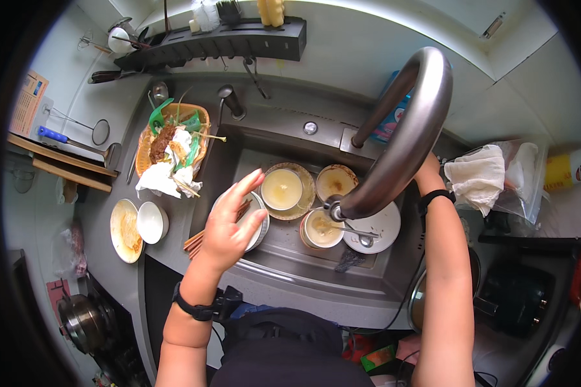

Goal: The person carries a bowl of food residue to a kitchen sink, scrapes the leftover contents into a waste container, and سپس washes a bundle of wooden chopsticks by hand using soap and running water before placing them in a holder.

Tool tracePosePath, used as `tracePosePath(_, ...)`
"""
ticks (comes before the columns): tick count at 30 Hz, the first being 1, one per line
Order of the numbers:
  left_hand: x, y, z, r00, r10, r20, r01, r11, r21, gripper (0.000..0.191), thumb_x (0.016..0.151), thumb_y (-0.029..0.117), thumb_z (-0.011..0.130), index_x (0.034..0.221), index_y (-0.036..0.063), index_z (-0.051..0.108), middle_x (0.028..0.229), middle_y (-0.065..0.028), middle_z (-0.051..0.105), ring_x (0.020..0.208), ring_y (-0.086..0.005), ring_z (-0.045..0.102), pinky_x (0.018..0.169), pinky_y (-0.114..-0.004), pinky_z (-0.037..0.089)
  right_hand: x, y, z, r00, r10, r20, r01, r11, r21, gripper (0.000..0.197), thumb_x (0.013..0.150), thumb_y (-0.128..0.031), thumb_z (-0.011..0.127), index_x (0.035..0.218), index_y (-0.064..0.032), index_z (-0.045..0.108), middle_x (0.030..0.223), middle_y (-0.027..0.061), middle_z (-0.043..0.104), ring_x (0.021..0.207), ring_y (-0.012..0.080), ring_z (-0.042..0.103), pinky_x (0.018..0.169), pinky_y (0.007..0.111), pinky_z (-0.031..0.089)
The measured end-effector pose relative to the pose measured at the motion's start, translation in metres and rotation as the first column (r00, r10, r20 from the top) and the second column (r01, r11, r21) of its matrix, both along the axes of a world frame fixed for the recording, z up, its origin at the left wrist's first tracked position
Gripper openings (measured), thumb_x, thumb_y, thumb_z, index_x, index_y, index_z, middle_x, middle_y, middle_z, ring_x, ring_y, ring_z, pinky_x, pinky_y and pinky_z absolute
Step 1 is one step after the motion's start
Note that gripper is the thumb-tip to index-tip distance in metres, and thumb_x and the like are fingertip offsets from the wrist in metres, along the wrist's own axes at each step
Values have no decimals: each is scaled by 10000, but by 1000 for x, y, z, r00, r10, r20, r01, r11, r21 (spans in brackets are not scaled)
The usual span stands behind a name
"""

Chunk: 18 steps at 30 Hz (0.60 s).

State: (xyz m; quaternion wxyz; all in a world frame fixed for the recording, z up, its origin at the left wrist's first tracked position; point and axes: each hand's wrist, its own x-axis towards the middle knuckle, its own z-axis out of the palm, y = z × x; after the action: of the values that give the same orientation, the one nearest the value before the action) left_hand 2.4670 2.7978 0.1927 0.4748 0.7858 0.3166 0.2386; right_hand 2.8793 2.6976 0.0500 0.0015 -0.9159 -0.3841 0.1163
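Note:
My left hand hovers over the left side of the sink with its fingers apart, holding nothing. Below it a white bowl with several wooden chopsticks is partly covered by the hand. My right hand reaches behind the faucet, which hides its fingers. Under the spout stands a cup of cloudy liquid with a metal spoon across it. A bowl of yellowish liquid rests on a patterned plate. Beside these lie a stained small bowl and a white plate.
Left of the sink stands an orange basket heaped with food scraps and tissues. A stained dish and white bowl sit on the counter. A scouring pad lies in the sink. A cloth hangs at right.

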Motion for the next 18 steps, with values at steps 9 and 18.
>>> tracePosePath(9, -48, -18, -59, 987, -42, -153, 3, 969, -249, 518, 793, 155, 610, 1266, 45, 429, 1172, -152, 540, 1098, -269, 508, 939, -349, 386, -22, -11, 34, 986, 163, 36, -165, 985, 44, 392, 776, -328, 575, 1041, -40, 590, 1024, 198, 604, 956, 361, 572, 789, 429, 471)
tracePosePath(18, 53, -40, -54, 965, -190, -183, 227, 952, 207, 705, 694, 161, 691, 1319, 126, 365, 1225, -115, 485, 1146, -292, 437, 1008, -440, 297, -39, 0, 53, 984, 177, 21, -178, 983, 39, 439, 767, -354, 540, 1073, -40, 569, 1062, 219, 577, 990, 377, 550, 815, 440, 443)
